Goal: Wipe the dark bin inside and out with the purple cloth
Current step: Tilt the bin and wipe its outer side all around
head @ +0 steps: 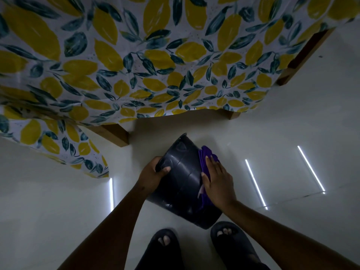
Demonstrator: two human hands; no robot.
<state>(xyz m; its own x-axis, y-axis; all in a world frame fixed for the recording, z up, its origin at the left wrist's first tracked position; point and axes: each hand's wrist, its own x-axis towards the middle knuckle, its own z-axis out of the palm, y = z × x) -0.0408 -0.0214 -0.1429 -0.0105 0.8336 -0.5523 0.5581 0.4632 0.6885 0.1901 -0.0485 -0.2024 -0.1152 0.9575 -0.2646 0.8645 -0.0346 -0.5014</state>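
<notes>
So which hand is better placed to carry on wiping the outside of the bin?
The right hand. It is pressing the purple cloth flat against the bin's outer wall, while the left hand grips the rim to steady the tilted bin.

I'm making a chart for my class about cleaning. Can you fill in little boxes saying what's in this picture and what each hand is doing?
Bin: dark bin, tipped on its side, held up off the floor
Left hand: left hand grips the bin at one end, thumb on the outer wall
Right hand: right hand presses the purple cloth flat against the bin's outside
Part being wiped: the outer wall
Floor: pale shiny floor with light streaks
Nearby: table with a lemon-print tablecloth
Feet: dark slippers, just below the bin
</notes>
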